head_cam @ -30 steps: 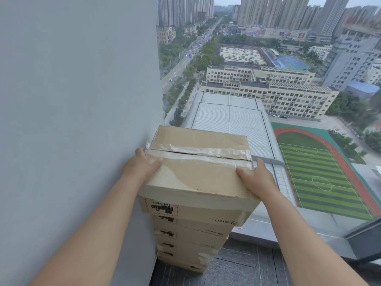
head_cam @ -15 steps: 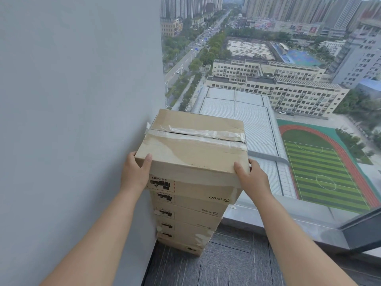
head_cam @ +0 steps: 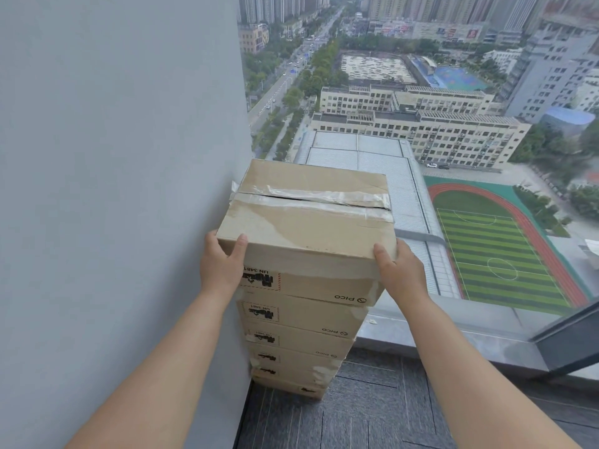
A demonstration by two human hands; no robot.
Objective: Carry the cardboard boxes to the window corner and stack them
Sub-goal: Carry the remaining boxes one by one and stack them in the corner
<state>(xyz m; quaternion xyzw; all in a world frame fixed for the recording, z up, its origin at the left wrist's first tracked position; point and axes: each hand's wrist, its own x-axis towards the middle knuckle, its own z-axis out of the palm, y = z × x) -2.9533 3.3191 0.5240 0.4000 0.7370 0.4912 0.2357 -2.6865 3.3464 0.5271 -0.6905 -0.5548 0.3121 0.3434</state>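
A stack of several brown cardboard boxes [head_cam: 298, 345] stands in the corner where the grey wall meets the window. The top box [head_cam: 308, 218] has clear tape across its lid and sits on the stack. My left hand [head_cam: 220, 267] grips its near left corner, thumb on the lid. My right hand [head_cam: 400, 270] grips the near right corner, thumb on the lid's edge. The fingers of both hands are hidden behind the box sides.
A grey wall [head_cam: 113, 189] rises close on the left. A floor-to-ceiling window [head_cam: 421, 108] looks out over a city, with a grey sill [head_cam: 453, 335] at its foot. Dark carpet tiles [head_cam: 356, 416] cover the floor to the right of the stack.
The top box has come down onto the stack and my hands have slid from its lid toward the near corners. My view has shifted back.
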